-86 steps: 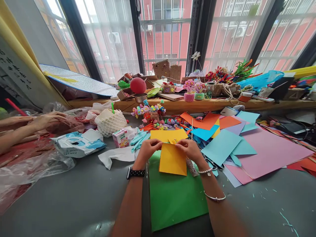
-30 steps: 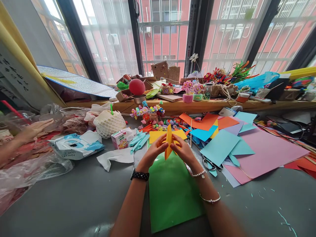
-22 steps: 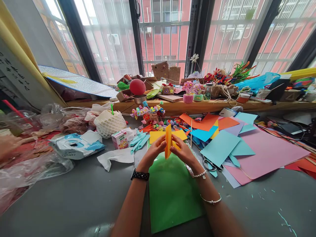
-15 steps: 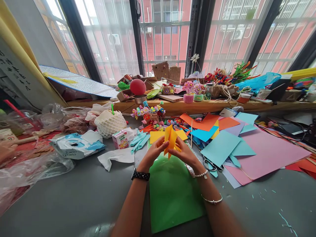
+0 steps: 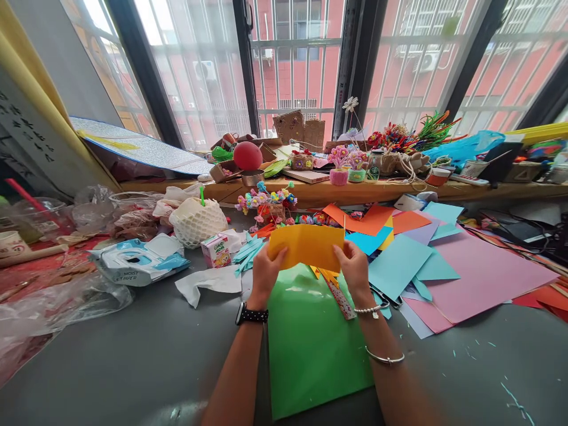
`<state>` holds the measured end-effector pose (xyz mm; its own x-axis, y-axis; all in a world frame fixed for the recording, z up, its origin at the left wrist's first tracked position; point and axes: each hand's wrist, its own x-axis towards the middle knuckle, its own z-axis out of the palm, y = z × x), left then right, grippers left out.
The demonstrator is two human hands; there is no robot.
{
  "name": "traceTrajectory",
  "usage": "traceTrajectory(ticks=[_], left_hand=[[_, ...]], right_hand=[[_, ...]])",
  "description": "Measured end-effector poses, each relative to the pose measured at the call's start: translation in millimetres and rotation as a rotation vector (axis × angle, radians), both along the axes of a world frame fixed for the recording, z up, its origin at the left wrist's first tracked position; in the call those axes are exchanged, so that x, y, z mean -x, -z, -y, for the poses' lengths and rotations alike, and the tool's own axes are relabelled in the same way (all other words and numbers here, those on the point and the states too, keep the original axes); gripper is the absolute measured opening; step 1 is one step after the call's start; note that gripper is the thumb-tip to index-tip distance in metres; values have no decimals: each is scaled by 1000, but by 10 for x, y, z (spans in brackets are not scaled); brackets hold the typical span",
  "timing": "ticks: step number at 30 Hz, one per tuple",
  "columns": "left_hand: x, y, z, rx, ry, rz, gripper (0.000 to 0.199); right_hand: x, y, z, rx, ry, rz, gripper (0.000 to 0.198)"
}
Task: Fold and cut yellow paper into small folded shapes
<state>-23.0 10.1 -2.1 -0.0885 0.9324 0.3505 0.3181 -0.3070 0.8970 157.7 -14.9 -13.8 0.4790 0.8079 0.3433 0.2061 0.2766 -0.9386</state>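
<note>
A sheet of orange-yellow paper (image 5: 306, 245) is stretched wide between my hands, slightly curved, above the far end of a green sheet (image 5: 317, 349). My left hand (image 5: 267, 269) pinches its left end, thumb on the near face. At the right end my right hand (image 5: 354, 266) grips it the same way. Below the paper, narrow yellow strips (image 5: 327, 276) lie beside a patterned ruler (image 5: 341, 300). Scissors (image 5: 393, 299) lie right of my right hand, partly under light blue paper (image 5: 402, 266).
To the left are a wet-wipe pack (image 5: 139, 260), a white tissue (image 5: 210, 284), a small pink box (image 5: 216, 251) and a fruit in foam netting (image 5: 199, 222). Pink paper (image 5: 483, 272) spreads at the right. Crafts and a red ball (image 5: 248, 157) crowd the wooden sill (image 5: 310, 193).
The yellow paper, half folded and upright between my hands before, is now opened out wide. My hands have moved apart to its ends. Another person's hand at the far left has left view.
</note>
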Motion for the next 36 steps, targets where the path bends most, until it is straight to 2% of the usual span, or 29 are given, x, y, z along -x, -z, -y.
traceTrajectory(ticks=[3,5,8,13,16,19,23,24,27,29,31,36], left_hand=[[-35,3,20,-62,39,-102,27],[-66,-15,43,-106,123,-129,22],[-105,-77,99,-142,271,-118,18],[-148,-180,195,-177,385,-97,13],[-153,-194,206,-240,416,-139,16],[-119,-206,177,-276,282,-189,24],[-91,-291,183,-413,-177,-353,52],[-108,-320,204,-483,-252,-416,52],[-234,-385,297,-661,-226,-668,32],[-354,-392,352,-745,-171,-744,22],[-462,-376,386,-777,-160,-762,14],[-569,-342,416,-790,-153,-742,13]], right_hand=[[2,-33,34,-114,328,342,55],[29,-70,73,-165,423,558,51],[75,-119,123,-184,393,705,35],[118,-193,181,-220,316,682,26],[124,-242,218,-255,336,683,20],[116,-271,241,-292,411,728,18],[120,-268,244,-375,491,825,13],[128,-264,244,-388,494,845,12],[157,-253,250,-414,491,886,10],[168,-250,256,-427,481,895,9],[170,-251,262,-440,466,889,8],[164,-268,279,-470,469,843,6]])
